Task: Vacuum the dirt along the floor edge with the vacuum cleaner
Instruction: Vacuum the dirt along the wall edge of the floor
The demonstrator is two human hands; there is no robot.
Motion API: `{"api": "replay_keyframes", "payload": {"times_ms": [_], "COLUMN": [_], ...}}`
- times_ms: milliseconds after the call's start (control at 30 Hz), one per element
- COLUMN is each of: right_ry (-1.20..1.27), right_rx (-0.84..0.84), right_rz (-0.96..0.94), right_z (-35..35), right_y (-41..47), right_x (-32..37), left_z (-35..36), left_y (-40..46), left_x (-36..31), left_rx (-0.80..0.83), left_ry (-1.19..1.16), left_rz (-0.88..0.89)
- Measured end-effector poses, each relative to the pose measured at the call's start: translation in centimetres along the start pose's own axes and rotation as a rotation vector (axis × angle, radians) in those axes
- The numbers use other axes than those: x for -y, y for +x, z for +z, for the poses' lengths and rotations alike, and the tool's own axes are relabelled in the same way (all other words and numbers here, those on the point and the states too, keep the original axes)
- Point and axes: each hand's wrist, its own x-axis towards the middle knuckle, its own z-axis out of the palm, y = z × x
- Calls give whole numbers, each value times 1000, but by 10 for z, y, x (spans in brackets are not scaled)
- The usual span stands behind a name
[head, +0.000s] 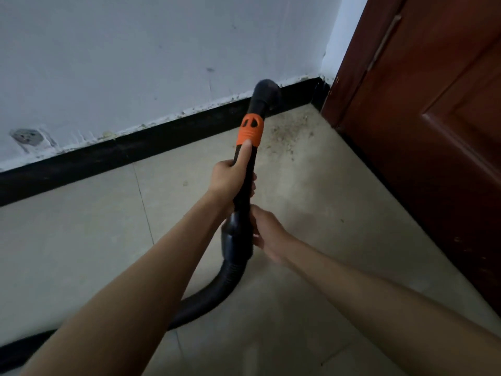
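Dirt lies on the tile floor in the corner by the black baseboard and brown door. The left hand wraps its fingers tight around the black vacuum tube, thumb on the orange collar. The right hand curls around the tube lower down, above the hose.

Matt black plastic wand with an orange rubbery collar and ribbed hose, smooth dull beige floor tiles, glossy reddish wood door, scuffed painted wall, black skirting.
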Motion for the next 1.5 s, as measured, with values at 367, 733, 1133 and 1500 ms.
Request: {"api": "replay_keyframes", "payload": {"times_ms": [367,733,1133,1500], "right_ry": [-242,-172,-729,-823], "right_rx": [113,233,-160,-107], "right_rz": [-310,-335,-378,-366], "right_z": [-25,-55,-41,-45], "right_y": [-30,-34,0,13], "right_x": [49,75,46,58], "left_z": [16,43,28,27], "left_y": [23,30,53,72], "left_x": [-54,-82,-22,-16], "left_rx": [175,362,219,170], "left_ry": [-216,-246,-333,-325], "left_rz": [-251,-213,-234,-211]}}
